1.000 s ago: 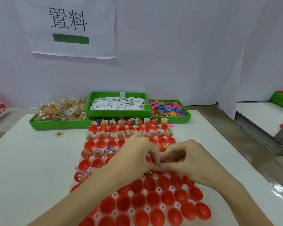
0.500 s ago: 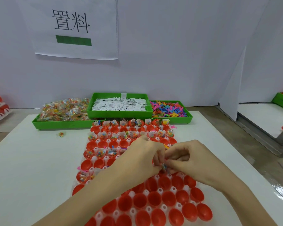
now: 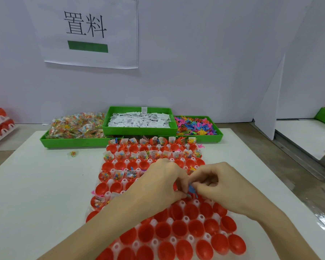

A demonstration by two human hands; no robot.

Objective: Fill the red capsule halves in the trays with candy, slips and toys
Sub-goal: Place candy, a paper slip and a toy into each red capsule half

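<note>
Both hands, left hand [image 3: 158,186] and right hand [image 3: 221,186], now pinch a blue toy [image 3: 191,190].

Packing workstation in a small factory or assembly shop; white partition boards [image 3: 214,62] enclose the bench; a printed station sign [image 3: 90,30] hangs above; green supply bins [image 3: 139,129] hold bulk parts beyond the hands.

Head cam, close, looks fwd/down over tray [image 3: 109,194] toward wall [image 3: 214,53].
</note>
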